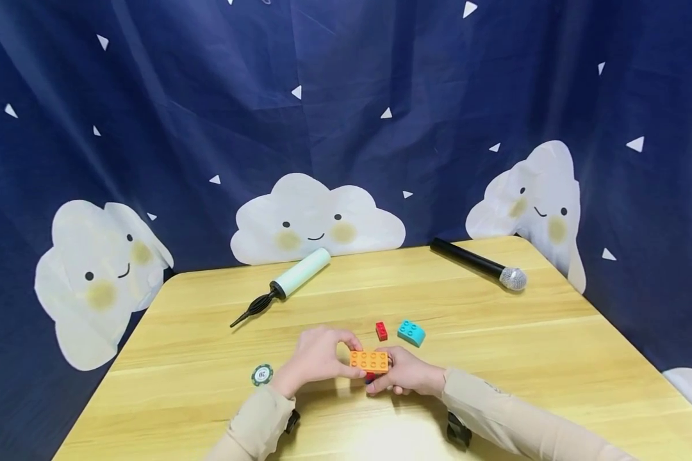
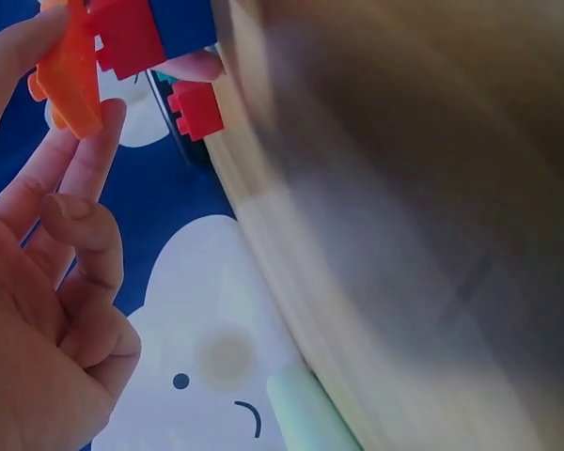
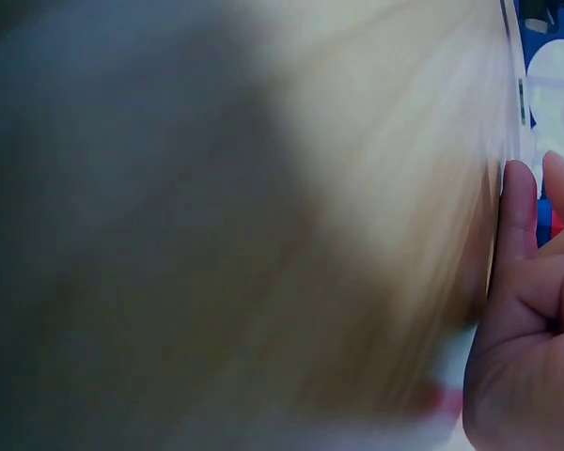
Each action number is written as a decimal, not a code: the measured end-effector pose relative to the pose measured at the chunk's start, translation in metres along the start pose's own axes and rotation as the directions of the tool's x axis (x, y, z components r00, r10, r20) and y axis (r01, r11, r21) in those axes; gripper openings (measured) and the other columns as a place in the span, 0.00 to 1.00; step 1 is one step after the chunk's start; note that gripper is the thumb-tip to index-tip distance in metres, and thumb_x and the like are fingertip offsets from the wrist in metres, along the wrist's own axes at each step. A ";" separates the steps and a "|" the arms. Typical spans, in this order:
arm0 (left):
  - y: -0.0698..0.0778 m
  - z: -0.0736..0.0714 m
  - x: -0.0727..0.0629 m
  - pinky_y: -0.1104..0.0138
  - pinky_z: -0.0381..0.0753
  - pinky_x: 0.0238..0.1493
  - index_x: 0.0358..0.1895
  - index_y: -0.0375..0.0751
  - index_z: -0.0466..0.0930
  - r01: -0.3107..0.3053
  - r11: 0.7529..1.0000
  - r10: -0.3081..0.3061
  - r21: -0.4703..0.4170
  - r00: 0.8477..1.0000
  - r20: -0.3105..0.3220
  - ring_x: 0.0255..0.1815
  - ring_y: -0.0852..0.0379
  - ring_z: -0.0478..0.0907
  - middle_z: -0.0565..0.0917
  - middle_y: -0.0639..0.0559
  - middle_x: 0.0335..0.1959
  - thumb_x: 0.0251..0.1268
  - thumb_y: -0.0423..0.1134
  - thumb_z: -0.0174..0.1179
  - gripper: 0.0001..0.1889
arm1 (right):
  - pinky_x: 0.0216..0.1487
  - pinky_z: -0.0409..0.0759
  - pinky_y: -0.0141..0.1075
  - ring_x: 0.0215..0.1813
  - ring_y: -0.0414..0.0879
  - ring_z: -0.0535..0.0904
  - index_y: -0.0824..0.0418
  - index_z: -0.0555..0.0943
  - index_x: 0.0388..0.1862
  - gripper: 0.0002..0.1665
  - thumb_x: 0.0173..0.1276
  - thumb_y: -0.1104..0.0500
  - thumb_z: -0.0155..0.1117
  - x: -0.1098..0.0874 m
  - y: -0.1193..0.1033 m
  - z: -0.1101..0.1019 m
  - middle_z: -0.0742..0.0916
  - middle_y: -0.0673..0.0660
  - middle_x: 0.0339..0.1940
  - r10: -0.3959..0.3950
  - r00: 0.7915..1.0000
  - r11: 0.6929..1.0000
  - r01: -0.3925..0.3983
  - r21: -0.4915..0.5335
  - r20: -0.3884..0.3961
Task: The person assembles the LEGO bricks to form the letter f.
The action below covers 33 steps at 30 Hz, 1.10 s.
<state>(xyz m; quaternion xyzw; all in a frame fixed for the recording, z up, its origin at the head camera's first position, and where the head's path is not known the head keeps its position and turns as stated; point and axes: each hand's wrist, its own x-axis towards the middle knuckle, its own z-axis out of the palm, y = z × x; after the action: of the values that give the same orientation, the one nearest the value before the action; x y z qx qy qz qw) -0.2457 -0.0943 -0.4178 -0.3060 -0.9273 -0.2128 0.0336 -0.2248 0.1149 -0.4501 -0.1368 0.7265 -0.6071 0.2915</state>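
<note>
Thumb and fingers of my left hand (image 1: 317, 358) pinch an orange toy building brick (image 1: 371, 362), its studs facing up in the head view. Right beneath it is a red brick (image 2: 127, 38), joined to a blue brick (image 2: 183, 26). My right hand (image 1: 406, 371) grips this red and blue stack from the right, its fingers curled around the lower part. In the left wrist view the orange brick is at the red brick's studs and looks tilted against it. Much of the blue brick is hidden by the right fingers in the head view.
Just beyond the hands lie a small red brick (image 1: 381, 331) and a teal brick (image 1: 411, 333) with a curved end. A poker chip (image 1: 262, 374) is left of the left hand. Farther back on the wooden table (image 1: 196, 333) are a pale green hand pump (image 1: 302, 272) and a microphone (image 1: 478, 262).
</note>
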 end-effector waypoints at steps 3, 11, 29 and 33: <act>-0.001 0.003 0.000 0.71 0.63 0.29 0.35 0.64 0.84 0.002 1.000 -0.002 0.004 1.000 -0.005 0.29 0.66 0.76 0.85 0.69 0.35 0.37 0.61 0.72 0.18 | 0.14 0.61 0.23 0.12 0.34 0.64 0.64 0.77 0.46 0.20 0.54 0.68 0.71 0.000 0.000 -0.001 0.82 0.50 0.24 -0.003 1.000 1.000 0.003 -0.008 0.001; -0.001 0.008 0.002 0.72 0.61 0.24 0.37 0.63 0.85 -0.012 0.999 0.013 0.029 1.000 -0.025 0.25 0.71 0.69 0.86 0.69 0.34 0.39 0.61 0.72 0.18 | 0.14 0.60 0.24 0.12 0.34 0.64 0.64 0.76 0.45 0.21 0.53 0.67 0.73 0.001 -0.003 0.001 0.82 0.51 0.25 -0.006 0.999 1.000 0.006 -0.019 -0.047; 0.000 0.013 0.005 0.74 0.62 0.26 0.34 0.61 0.85 -0.001 0.999 0.001 0.038 1.000 0.005 0.28 0.69 0.72 0.86 0.66 0.39 0.38 0.61 0.72 0.17 | 0.13 0.60 0.25 0.11 0.36 0.63 0.64 0.75 0.41 0.18 0.52 0.67 0.72 0.002 -0.001 0.001 0.83 0.51 0.22 -0.023 0.996 1.000 0.021 -0.020 -0.085; 0.002 0.015 0.005 0.73 0.63 0.27 0.34 0.60 0.85 0.008 0.999 -0.009 0.031 1.000 0.014 0.29 0.68 0.73 0.85 0.65 0.39 0.38 0.60 0.71 0.17 | 0.13 0.60 0.25 0.11 0.36 0.63 0.64 0.75 0.40 0.18 0.52 0.68 0.72 0.001 -0.002 0.000 0.82 0.51 0.21 -0.022 0.997 1.000 0.020 -0.023 -0.076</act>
<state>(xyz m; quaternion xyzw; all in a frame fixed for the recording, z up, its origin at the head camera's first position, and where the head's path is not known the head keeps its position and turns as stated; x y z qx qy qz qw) -0.2471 -0.0838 -0.4299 -0.3031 -0.9320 -0.1965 0.0306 -0.2261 0.1143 -0.4486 -0.1246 0.7423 -0.6067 0.2556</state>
